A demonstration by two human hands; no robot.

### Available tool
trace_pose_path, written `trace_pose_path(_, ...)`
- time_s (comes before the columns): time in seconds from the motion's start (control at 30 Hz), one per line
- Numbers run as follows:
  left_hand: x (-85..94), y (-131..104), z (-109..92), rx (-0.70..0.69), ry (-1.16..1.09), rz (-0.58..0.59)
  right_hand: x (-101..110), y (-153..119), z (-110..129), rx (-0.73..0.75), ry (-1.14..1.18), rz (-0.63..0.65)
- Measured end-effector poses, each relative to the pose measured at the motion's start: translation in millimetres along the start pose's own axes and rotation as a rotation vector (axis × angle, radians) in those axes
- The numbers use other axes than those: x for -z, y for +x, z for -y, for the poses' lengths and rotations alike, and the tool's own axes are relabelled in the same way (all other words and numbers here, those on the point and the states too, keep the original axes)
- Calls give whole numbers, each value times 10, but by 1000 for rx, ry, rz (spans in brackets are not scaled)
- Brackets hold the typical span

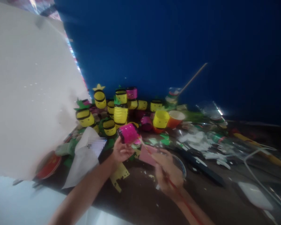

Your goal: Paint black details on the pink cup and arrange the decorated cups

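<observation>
My left hand [122,151] is closed around a magenta paper cylinder [129,133] with a black band at one end, tilted on its side above the table. In my right hand [170,173] is a thin paintbrush [178,190] with a red handle. Its tip reaches the right edge of the cylinder, though blur hides whether they touch. A flat pink piece [146,155] shows beside the fingers of my right hand; whether they hold it is unclear. Beneath my left wrist lies a cut yellow paper scrap [120,176].
Several yellow ring-shaped crafts [120,114] with black bands stand behind my hands. An orange-red cup [176,118] is to their right. White scraps [196,140], a dark flat bar [202,168] and a pale cable [250,168] lie on the right. A red bowl-like object [49,167] sits left.
</observation>
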State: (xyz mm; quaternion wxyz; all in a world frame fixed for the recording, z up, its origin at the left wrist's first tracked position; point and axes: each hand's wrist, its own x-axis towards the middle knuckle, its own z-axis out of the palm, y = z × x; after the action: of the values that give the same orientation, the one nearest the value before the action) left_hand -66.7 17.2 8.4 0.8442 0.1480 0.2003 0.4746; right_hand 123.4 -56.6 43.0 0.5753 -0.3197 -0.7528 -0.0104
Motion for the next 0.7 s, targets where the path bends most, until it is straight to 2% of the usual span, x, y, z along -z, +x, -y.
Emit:
trace_pose_path(0.17, 35, 3, 25, 26, -33, 9, -37, 14, -6, -37, -20, 68)
trace_pose_path(0.37, -3, 9, -17, -17, 7, -15, 60, 3, -12, -12, 16, 122)
trace_pose_path(0.47, -60, 4, -52, -49, 21, -62, 67, -24, -61, -7, -41, 60)
trace_pose_path(0.57, -107, 2, -74, -103, 65, -100, 6, -88, -169, -75, -145, -19)
trace_pose_path(0.7, -104, 12, -76, -187, 206, -78, -121, -201, -336, -152, -257, -91)
